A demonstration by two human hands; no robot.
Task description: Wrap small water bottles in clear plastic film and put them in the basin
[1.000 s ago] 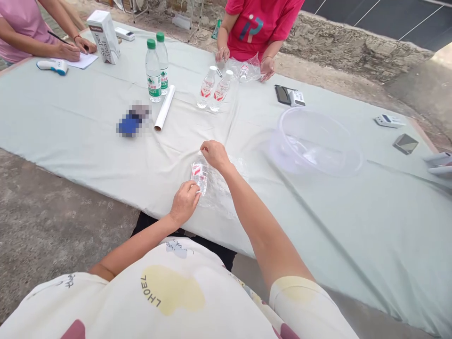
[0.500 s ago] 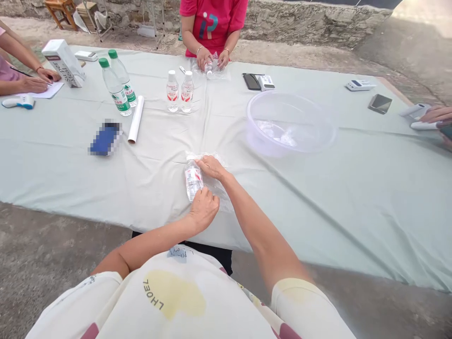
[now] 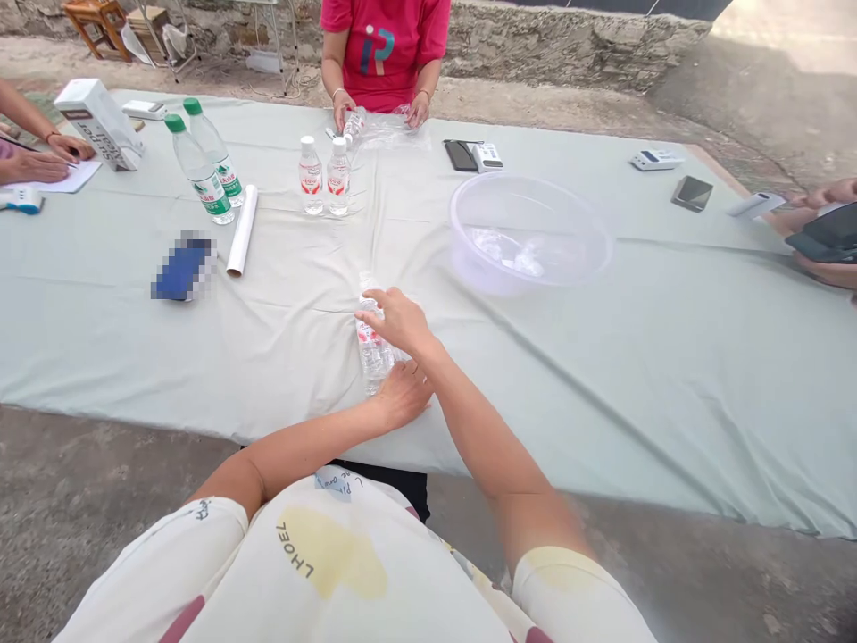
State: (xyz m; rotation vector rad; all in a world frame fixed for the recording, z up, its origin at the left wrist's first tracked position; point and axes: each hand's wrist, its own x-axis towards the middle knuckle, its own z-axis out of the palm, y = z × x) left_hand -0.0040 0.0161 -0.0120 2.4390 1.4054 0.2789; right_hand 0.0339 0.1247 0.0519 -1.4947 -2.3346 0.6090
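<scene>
A small clear water bottle (image 3: 370, 332) with a white cap and a red-and-white label lies on the cloth in front of me, its cap pointing away. Over its upper part is my right hand (image 3: 400, 320), thumb and forefinger apart; whether they touch it I cannot tell. My left hand (image 3: 405, 391) is closed beside the bottle's lower end, its fingers curled on clear plastic film (image 3: 397, 354). Much of that film is hidden under my hands and right forearm.
A clear basin (image 3: 532, 234) holding crumpled plastic stands right. Two small bottles (image 3: 325, 179), green-capped bottles (image 3: 212, 179), a white roll (image 3: 242, 230) and a blurred blue item (image 3: 183, 268) lie left and ahead. Opposite, a person in pink (image 3: 383, 54) handles a bottle and film; other people's hands are at both sides.
My right hand has lifted from near the cap and its fingers have spread. My left hand has shifted right across the bottle's lower end. Opposite, the person's hands have moved apart.
</scene>
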